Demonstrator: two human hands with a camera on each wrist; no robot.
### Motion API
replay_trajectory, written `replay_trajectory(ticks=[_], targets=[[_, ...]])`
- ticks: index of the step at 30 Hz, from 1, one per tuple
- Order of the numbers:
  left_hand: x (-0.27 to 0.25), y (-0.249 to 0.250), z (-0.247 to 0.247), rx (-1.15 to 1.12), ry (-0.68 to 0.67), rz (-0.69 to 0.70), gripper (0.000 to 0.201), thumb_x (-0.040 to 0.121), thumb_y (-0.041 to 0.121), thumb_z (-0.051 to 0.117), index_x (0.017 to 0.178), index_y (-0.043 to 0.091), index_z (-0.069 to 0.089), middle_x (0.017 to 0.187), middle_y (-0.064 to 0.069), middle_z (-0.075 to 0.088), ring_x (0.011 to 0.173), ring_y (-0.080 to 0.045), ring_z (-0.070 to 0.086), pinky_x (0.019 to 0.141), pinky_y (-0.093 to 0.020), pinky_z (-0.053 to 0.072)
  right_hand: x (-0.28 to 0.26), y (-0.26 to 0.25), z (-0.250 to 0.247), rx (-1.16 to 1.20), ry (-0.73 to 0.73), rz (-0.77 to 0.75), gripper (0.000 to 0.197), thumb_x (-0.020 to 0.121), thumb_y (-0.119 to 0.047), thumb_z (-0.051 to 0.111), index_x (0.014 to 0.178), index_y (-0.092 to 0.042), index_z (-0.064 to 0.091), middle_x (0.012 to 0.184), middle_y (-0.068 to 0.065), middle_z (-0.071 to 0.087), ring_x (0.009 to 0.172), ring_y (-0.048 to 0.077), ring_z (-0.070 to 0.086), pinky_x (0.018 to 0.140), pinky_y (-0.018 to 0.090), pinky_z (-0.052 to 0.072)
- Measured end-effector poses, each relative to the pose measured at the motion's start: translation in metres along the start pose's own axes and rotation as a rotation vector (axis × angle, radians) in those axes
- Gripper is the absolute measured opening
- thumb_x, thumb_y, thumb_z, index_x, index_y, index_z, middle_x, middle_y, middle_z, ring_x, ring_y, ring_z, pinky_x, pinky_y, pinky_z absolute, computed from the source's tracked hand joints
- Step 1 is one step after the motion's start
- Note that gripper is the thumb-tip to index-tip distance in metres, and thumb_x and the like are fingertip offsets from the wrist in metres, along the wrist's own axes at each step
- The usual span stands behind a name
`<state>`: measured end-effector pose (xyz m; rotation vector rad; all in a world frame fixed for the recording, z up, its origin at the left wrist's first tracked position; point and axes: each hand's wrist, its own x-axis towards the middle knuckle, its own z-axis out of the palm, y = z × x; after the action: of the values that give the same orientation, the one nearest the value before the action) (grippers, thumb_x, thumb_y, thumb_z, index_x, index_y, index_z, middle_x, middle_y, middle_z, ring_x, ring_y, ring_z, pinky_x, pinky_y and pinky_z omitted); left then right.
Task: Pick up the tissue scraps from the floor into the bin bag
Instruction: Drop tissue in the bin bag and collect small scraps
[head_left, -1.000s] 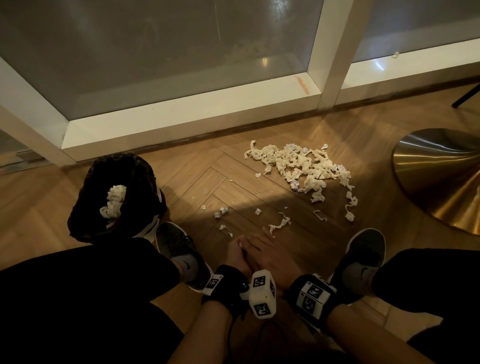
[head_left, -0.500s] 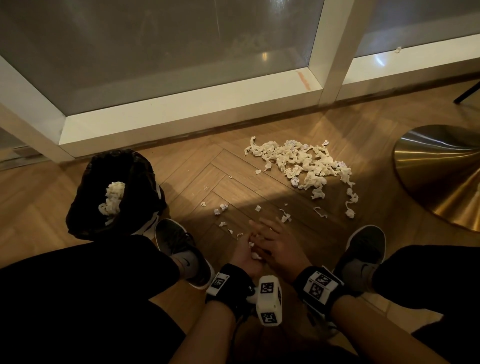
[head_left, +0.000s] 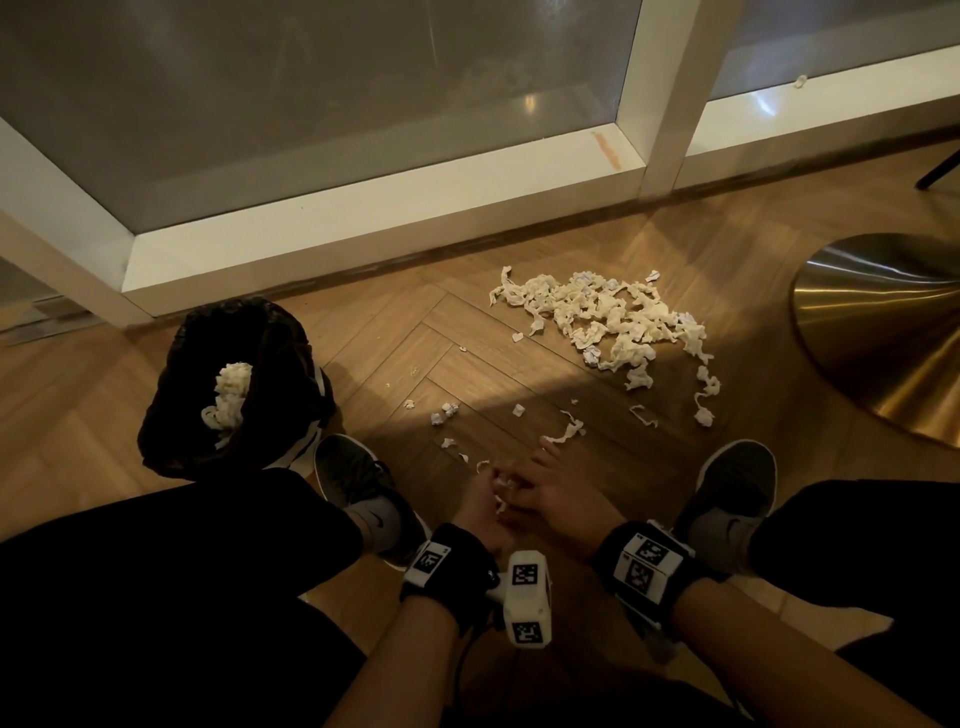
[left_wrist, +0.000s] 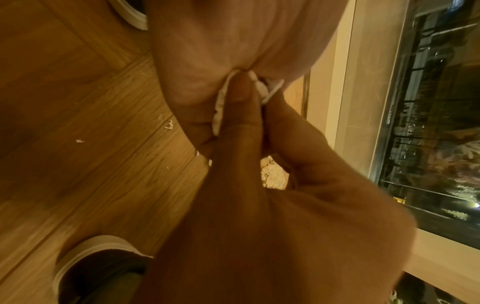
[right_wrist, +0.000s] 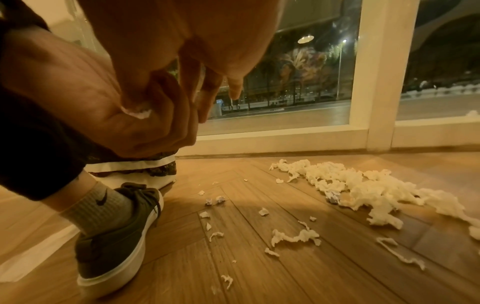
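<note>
Since half a second ago the hands have barely shifted, pressed together at 6 o'clock. At 9, the bag (head_left: 249, 374) holds tissue. Left hand (head_left: 480, 506) and right hand (head_left: 563, 499) pinch scraps (left_wrist: 221, 107) between them; the pile (head_left: 608, 322) lies at 1.

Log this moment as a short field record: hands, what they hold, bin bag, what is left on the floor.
left hand: fingers curled round small tissue scraps, low over the floor
right hand: pressed against the left, thumb pinching the same scraps
bin bag: black, open, standing by the left shoe, tissue already inside
main pile: still on the wooden floor near the window frame
loose bits: scattered between the pile and the hands
progress: partly done
</note>
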<state>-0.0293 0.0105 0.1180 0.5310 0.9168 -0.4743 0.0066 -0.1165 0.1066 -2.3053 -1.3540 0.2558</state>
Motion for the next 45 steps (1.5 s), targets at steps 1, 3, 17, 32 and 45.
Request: replay_trajectory(ticks=[1, 3, 17, 32, 45], targets=[[-0.002, -0.001, 0.003, -0.018, -0.008, 0.004, 0.038, 0.095, 0.034, 0.037, 0.090, 0.006, 0.063, 0.072, -0.012, 0.069, 0.064, -0.022, 0.070, 0.057, -0.025, 0.056, 0.000, 0.001, -0.002, 0.002, 0.040, -0.010, 0.038, 0.089, -0.044, 0.043, 0.107, -0.025, 0.070, 0.125, -0.001, 0.060, 0.109, 0.020, 0.048, 0.108, 0.048, 0.031], [-0.001, -0.004, 0.004, -0.031, 0.021, 0.047, 0.046, 0.097, 0.043, 0.033, 0.102, 0.007, 0.062, 0.084, -0.012, 0.069, 0.075, -0.023, 0.068, 0.066, -0.030, 0.055, -0.001, 0.000, -0.004, 0.005, 0.106, 0.028, 0.036, 0.087, -0.042, 0.045, 0.101, -0.024, 0.073, 0.115, -0.003, 0.066, 0.099, 0.024, 0.054, 0.089, 0.045, 0.049], [0.000, -0.014, 0.016, 0.230, 0.235, 0.279, 0.028, 0.097, 0.024, 0.040, 0.083, 0.011, 0.060, 0.079, -0.007, 0.062, 0.073, -0.018, 0.058, 0.060, -0.029, 0.046, 0.002, -0.007, -0.013, 0.158, 0.146, 0.220, 0.017, 0.083, -0.026, 0.067, 0.096, -0.020, 0.075, 0.106, -0.007, 0.069, 0.097, 0.014, 0.046, 0.084, 0.025, 0.038], [-0.003, -0.013, 0.012, 1.000, 0.373, 0.329, 0.016, 0.094, 0.013, 0.050, 0.095, 0.001, 0.061, 0.099, -0.017, 0.060, 0.085, -0.023, 0.062, 0.064, -0.024, 0.050, 0.005, -0.008, -0.028, 0.397, -0.135, 0.593, 0.076, 0.068, -0.020, 0.081, 0.134, -0.015, 0.044, 0.141, 0.002, 0.031, 0.128, 0.022, 0.036, 0.102, 0.036, 0.040], [-0.006, 0.031, 0.015, 1.709, 0.220, 0.486, 0.036, 0.102, 0.021, 0.034, 0.112, 0.000, 0.061, 0.095, -0.013, 0.061, 0.088, -0.025, 0.060, 0.073, -0.028, 0.047, 0.006, 0.007, -0.022, 0.605, -0.096, 0.581, 0.058, 0.075, -0.037, 0.076, 0.127, -0.032, 0.051, 0.115, -0.013, 0.056, 0.101, 0.007, 0.055, 0.084, 0.029, 0.049]])
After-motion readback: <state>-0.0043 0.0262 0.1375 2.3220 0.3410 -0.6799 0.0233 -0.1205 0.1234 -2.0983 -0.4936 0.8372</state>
